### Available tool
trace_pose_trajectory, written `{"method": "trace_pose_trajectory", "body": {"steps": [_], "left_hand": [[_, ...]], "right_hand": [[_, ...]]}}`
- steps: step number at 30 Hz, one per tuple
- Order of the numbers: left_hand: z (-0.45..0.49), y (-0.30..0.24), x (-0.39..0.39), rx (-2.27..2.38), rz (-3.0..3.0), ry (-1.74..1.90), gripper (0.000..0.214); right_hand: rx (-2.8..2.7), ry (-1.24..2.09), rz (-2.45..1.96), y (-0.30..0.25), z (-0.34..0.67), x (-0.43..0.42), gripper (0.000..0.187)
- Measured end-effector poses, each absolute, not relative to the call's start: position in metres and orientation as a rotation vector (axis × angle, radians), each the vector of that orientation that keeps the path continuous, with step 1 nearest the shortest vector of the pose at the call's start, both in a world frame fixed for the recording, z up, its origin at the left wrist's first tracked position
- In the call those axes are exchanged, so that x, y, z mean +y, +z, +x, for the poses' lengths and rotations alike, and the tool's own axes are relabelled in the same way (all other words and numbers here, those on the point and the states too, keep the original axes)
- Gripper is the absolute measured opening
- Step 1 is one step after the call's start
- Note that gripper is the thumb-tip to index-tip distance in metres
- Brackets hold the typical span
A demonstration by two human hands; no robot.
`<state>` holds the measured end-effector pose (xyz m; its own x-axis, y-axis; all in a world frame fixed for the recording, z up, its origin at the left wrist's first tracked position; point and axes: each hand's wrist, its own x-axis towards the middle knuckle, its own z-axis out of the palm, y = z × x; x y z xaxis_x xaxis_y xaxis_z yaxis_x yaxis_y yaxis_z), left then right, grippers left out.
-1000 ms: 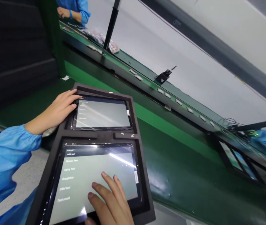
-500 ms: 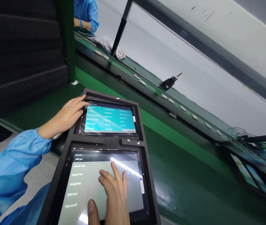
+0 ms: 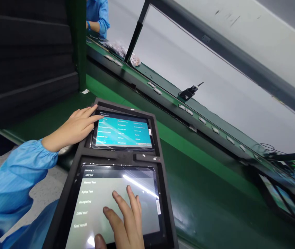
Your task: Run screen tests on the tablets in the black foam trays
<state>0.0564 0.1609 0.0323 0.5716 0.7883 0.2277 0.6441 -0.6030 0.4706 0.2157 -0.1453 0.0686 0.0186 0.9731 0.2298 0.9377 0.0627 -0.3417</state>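
Note:
Two tablets sit in separate compartments of a black foam tray (image 3: 124, 157). The far tablet (image 3: 126, 133) shows a blue-green screen with columns of test names. My left hand (image 3: 78, 126) lies over the tray's left rim with fingers stretched out, one fingertip at that screen's upper left corner. On the near tablet (image 3: 85, 224), a light screen headed "MMI test" lists entries such as Manual Test and Aging Test. My right hand (image 3: 126, 218) is spread over this screen, fingers apart and holding nothing. Whether its fingertips touch the glass I cannot tell.
Under the tray runs a green work surface (image 3: 209, 186). A raised green ledge behind carries several small pale parts (image 3: 181, 107) and a black device (image 3: 187, 92). Dark stacked foam (image 3: 25, 52) stands left. A co-worker's blue sleeve (image 3: 103, 17) shows at the back; another tray (image 3: 279, 197) lies right.
My right hand's fingers have spread and its index finger has shifted left and down over the near screen. My left index finger reaches slightly further onto the far screen.

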Motion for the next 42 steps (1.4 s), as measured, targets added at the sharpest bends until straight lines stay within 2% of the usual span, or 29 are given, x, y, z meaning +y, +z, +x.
{"method": "trace_pose_trajectory", "body": {"steps": [5,11,19,21,25,26,29,35,42], "left_hand": [[0.058,0.037,0.16,1.191,2.471,0.547,0.056],[0.059,0.036,0.159,1.192,2.41,0.596,0.059],[0.058,0.032,0.161,1.158,2.382,0.641,0.059],[0.058,0.031,0.162,1.153,2.372,0.657,0.059],[0.057,0.031,0.16,1.129,2.347,0.688,0.057],[0.056,0.032,0.16,1.12,2.34,0.692,0.056],[0.055,0.033,0.16,1.09,2.32,0.707,0.055],[0.055,0.035,0.152,1.061,2.293,0.812,0.056],[0.039,0.039,0.119,0.917,2.373,1.062,0.033]], "right_hand": [[-1.965,0.139,-1.877,0.058,0.215,-0.143,0.027],[-1.913,0.186,-1.695,0.039,0.199,-0.134,0.046],[-2.082,0.393,-1.665,0.058,0.198,-0.119,0.07],[-2.003,0.331,-1.628,0.059,0.203,-0.125,0.062],[-1.713,0.126,-1.814,0.067,0.221,-0.148,0.023],[-1.66,0.07,-1.885,0.07,0.226,-0.154,0.019],[-1.594,-0.058,-2.02,0.077,0.242,-0.171,0.022],[-1.746,-0.033,-2.018,0.064,0.259,-0.211,0.03],[-1.841,-0.033,-1.96,0.057,0.264,-0.224,0.036]]}}
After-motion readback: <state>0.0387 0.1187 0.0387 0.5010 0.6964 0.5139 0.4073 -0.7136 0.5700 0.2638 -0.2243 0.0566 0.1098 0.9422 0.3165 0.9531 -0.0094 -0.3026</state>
